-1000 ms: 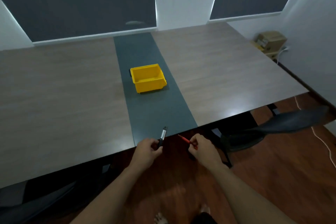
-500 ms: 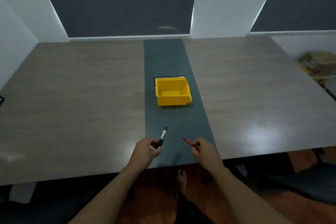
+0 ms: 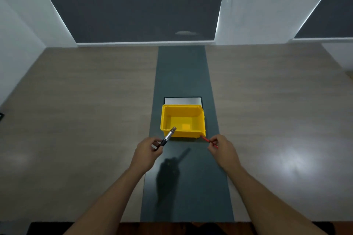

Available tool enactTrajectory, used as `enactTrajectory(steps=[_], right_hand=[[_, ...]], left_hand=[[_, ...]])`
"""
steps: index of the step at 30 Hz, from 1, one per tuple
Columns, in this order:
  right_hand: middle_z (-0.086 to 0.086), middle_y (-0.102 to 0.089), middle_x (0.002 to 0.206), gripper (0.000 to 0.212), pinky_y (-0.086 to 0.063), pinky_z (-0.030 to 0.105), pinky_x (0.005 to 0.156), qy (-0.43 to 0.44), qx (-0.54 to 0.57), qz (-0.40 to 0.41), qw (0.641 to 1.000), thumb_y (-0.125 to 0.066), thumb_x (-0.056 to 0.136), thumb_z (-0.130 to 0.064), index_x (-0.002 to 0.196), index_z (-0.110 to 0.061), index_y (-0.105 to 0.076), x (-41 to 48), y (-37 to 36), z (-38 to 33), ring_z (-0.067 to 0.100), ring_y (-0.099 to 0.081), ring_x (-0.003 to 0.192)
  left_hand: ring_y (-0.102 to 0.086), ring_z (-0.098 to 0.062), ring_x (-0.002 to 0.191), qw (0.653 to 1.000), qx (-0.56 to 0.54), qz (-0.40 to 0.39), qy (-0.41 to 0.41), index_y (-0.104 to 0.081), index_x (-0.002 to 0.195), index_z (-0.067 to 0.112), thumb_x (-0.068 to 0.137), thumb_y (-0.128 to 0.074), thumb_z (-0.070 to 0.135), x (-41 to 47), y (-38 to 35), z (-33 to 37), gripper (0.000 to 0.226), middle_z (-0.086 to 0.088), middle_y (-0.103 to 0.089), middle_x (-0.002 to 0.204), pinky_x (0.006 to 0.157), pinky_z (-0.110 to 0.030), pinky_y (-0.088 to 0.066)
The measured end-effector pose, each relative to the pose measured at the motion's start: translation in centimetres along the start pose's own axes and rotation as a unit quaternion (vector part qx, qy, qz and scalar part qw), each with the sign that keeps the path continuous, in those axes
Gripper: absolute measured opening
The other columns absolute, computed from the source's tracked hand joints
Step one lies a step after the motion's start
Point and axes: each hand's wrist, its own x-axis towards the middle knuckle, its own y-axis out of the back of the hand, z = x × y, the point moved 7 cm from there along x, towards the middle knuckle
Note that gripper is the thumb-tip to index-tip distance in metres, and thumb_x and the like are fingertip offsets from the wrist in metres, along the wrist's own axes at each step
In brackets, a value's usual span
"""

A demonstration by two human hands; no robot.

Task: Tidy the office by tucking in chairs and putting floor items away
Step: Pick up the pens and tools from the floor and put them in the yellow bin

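Observation:
A yellow open bin (image 3: 198, 112) stands on the dark strip in the middle of the wooden table (image 3: 86, 112); it looks empty. My left hand (image 3: 148, 151) is shut on a black and silver pen (image 3: 169, 136), whose tip reaches over the bin's near left corner. My right hand (image 3: 222, 149) pinches a thin red pen (image 3: 207, 139) that points at the bin's near right corner. Both hands hover above the dark strip just in front of the bin.
A flat grey panel (image 3: 182, 100) lies on the strip right behind the bin. Dark window blinds (image 3: 133, 5) and white wall sections run along the table's far edge. Reddish floor (image 3: 181, 228) shows below the near table edge.
I have stepped up to the table and both hands have moved forward over it, carrying the pens from the near edge up to the front of the yellow bin.

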Motion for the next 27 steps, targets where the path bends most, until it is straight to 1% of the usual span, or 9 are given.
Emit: enactTrajectory(steps=[4,7,9,12,15,18,22,25,27], right_hand=[[-0.001,-0.064,0.095,0.002,-0.051,0.038,0.072,0.014,0.008,-0.002,1.000,-0.070,0.098,-0.024,0.100,-0.024,-0.070,5.3,0.9,0.4,0.016,-0.061,0.084],[-0.001,-0.063,0.100,0.010,-0.053,0.037,0.076,0.014,-0.002,-0.026,1.000,-0.066,0.101,-0.028,0.107,-0.025,-0.073,8.6,0.6,0.8,0.016,-0.062,0.089],[0.001,-0.065,0.105,0.015,-0.054,0.037,0.081,0.011,-0.007,-0.055,0.998,-0.066,0.101,-0.027,0.113,-0.024,-0.076,10.2,0.0,1.0,0.017,-0.063,0.094],[0.007,-0.068,0.112,0.024,-0.054,0.036,0.083,0.013,-0.026,-0.110,0.994,-0.063,0.101,-0.021,0.120,-0.019,-0.078,11.7,-1.3,1.0,0.021,-0.065,0.096],[0.014,-0.073,0.117,0.030,-0.057,0.040,0.086,0.013,-0.040,-0.144,0.989,-0.061,0.100,-0.016,0.125,-0.015,-0.077,12.7,-2.5,0.9,0.029,-0.070,0.100],[0.015,-0.070,0.127,0.033,-0.057,0.042,0.092,0.003,-0.049,-0.165,0.985,-0.060,0.101,-0.017,0.132,-0.015,-0.073,13.4,-3.8,0.9,0.031,-0.069,0.107],[0.013,-0.066,0.133,0.034,-0.054,0.040,0.094,0.017,-0.057,-0.178,0.982,-0.057,0.105,-0.020,0.136,-0.017,-0.070,13.8,-5.1,-0.3,0.030,-0.066,0.112],[0.014,-0.061,0.141,0.041,-0.050,0.042,0.104,0.042,-0.054,-0.196,0.978,-0.059,0.105,-0.019,0.145,-0.020,-0.063,13.7,-6.3,-1.6,0.033,-0.058,0.125],[0.017,-0.055,0.145,0.046,-0.049,0.045,0.109,0.040,-0.055,-0.202,0.977,-0.059,0.105,-0.020,0.151,-0.023,-0.057,13.6,-6.9,-2.2,0.035,-0.057,0.128]], left_hand=[[-0.063,-0.016,0.088,0.999,0.036,0.006,-0.011,-0.077,0.113,0.025,0.094,-0.076,0.020,5.3,-0.7,1.6,0.020,0.004,-0.070,0.103,0.077,-0.034,-0.053],[-0.060,-0.012,0.091,0.997,0.073,-0.001,-0.023,-0.078,0.115,0.023,0.095,-0.076,0.020,8.5,-1.7,2.7,0.021,0.003,-0.071,0.106,0.074,-0.025,-0.045],[-0.060,-0.012,0.090,0.994,0.102,-0.013,-0.036,-0.078,0.115,0.021,0.096,-0.074,0.019,10.2,-2.6,3.3,0.019,0.002,-0.072,0.106,0.073,-0.023,-0.043],[-0.061,-0.019,0.096,0.987,0.145,-0.039,-0.049,-0.078,0.115,0.021,0.098,-0.071,0.019,12.2,-4.3,3.6,0.018,-0.001,-0.071,0.107,0.081,-0.031,-0.048],[-0.060,-0.023,0.104,0.978,0.191,-0.067,-0.052,-0.077,0.118,0.022,0.101,-0.068,0.021,13.7,-5.8,3.4,0.020,-0.001,-0.070,0.112,0.089,-0.038,-0.053],[-0.060,-0.024,0.108,0.968,0.232,-0.082,-0.053,-0.077,0.121,0.022,0.103,-0.064,0.021,14.5,-6.6,3.3,0.022,-0.002,-0.069,0.117,0.089,-0.039,-0.055],[-0.063,-0.026,0.111,0.966,0.236,-0.094,-0.048,-0.076,0.123,0.019,0.104,-0.062,0.020,14.9,-6.6,2.5,0.024,-0.005,-0.070,0.120,0.091,-0.039,-0.054],[-0.063,-0.030,0.119,0.973,0.205,-0.100,-0.048,-0.072,0.132,0.016,0.104,-0.063,0.020,14.5,-6.1,2.1,0.030,-0.008,-0.070,0.129,0.101,-0.042,-0.053],[-0.063,-0.029,0.122,0.975,0.190,-0.103,-0.056,-0.068,0.138,0.016,0.104,-0.063,0.022,13.9,-5.6,2.1,0.035,-0.008,-0.067,0.135,0.105,-0.042,-0.052]])
